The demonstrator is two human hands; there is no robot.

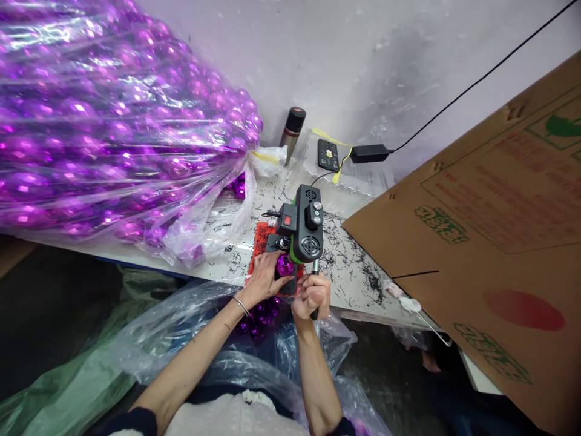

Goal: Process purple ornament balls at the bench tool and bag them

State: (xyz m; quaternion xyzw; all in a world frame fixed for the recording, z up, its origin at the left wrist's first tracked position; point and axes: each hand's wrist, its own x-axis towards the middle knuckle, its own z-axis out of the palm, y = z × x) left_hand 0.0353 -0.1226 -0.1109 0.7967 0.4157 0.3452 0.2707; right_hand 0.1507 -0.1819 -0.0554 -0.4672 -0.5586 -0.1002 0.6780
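Note:
My left hand (262,277) has its thumb and fingers around a shiny purple bauble (285,265), which sits under the head of a small black bench machine (310,221) with a red switch and round vents. To its right, my right hand (313,297) is closed around the machine's lever handle (316,266). The machine stands on a red mat (260,240). Below the table edge, more purple baubles (259,318) lie in an open clear plastic bag (181,324) at my lap.
A big tied plastic bag of purple baubles (113,121) fills the left. Behind the machine are a dark flask (293,130), a black phone-like device (327,154) and a power adapter (370,153). A cardboard box (476,242) stands at right. Black scraps (372,278) litter the white table (349,303).

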